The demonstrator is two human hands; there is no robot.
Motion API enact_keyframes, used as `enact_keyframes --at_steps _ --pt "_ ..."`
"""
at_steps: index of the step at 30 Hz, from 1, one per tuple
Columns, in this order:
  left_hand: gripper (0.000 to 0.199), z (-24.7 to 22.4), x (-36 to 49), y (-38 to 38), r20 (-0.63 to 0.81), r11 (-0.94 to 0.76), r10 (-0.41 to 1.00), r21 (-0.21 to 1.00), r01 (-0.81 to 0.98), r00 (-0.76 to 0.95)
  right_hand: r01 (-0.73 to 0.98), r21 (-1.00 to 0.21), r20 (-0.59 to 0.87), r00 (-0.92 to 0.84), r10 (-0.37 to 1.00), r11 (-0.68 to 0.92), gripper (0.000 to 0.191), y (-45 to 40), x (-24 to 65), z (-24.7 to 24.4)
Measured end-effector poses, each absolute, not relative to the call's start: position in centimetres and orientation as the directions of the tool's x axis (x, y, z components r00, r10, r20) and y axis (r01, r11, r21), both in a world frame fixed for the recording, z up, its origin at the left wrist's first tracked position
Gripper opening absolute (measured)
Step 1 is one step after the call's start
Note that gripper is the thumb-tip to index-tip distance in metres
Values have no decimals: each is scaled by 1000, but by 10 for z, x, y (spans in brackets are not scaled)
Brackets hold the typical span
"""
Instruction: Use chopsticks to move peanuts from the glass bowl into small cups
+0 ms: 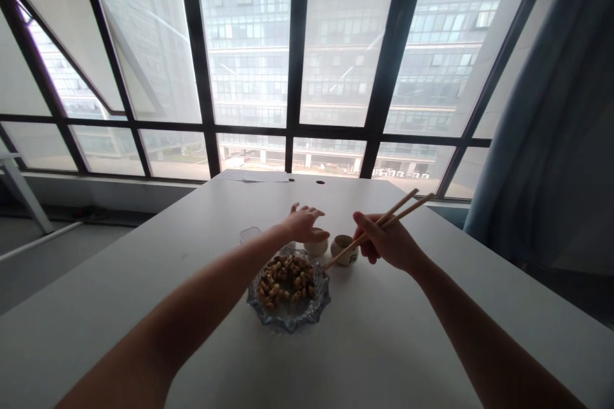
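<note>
My right hand [381,241] is closed around a pair of wooden chopsticks [407,204]. Their tips slant down to the left, close to the right rim of a scalloped glass bowl [290,323]. Inside the bowl lie many brown nuts, which look like peanuts [283,278]. With its fingers spread, my left hand [303,223] reaches over a small pale cup [316,246]; whether it touches the cup I cannot tell. Another small cup [343,250], with a dark character on its side, stands just right of that one, behind the chopsticks.
A clear plastic container [250,234] sits behind the bowl, partly hidden by my left forearm. All of these stand on a long white table [192,236]. Papers [254,176] lie at its far end, before large windows. A blue-grey curtain [537,108] hangs on the right.
</note>
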State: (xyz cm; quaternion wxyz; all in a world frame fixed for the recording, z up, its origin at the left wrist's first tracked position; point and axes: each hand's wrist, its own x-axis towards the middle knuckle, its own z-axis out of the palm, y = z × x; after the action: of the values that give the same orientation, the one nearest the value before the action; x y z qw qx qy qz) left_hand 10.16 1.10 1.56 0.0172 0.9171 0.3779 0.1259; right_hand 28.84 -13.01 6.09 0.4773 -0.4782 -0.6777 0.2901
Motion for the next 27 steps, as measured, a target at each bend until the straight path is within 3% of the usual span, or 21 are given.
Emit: enact_keyframes --at_steps 3,6,14,16,21,27 --pt "51 17 41 15 402 -676 708 147 723 580 364 -893 150 -317 937 266 61 -132 269 47" --pt "49 6 -14 16 516 -606 740 231 761 432 361 -908 70 -368 927 212 60 -127 251 25" --pt "49 -59 -80 4 583 -572 764 415 707 276 177 -935 320 50 946 307 59 -110 237 -7" --pt "53 -71 -83 3 584 -571 773 467 675 249 160 -940 311 41 950 301 59 -114 234 -9" --pt "63 -80 -81 5 567 -594 776 508 623 278 223 -943 205 -191 960 246 61 -130 216 -17" --pt "68 -77 -81 2 535 -590 787 505 630 308 322 -758 552 -148 821 568 48 -135 222 -16"
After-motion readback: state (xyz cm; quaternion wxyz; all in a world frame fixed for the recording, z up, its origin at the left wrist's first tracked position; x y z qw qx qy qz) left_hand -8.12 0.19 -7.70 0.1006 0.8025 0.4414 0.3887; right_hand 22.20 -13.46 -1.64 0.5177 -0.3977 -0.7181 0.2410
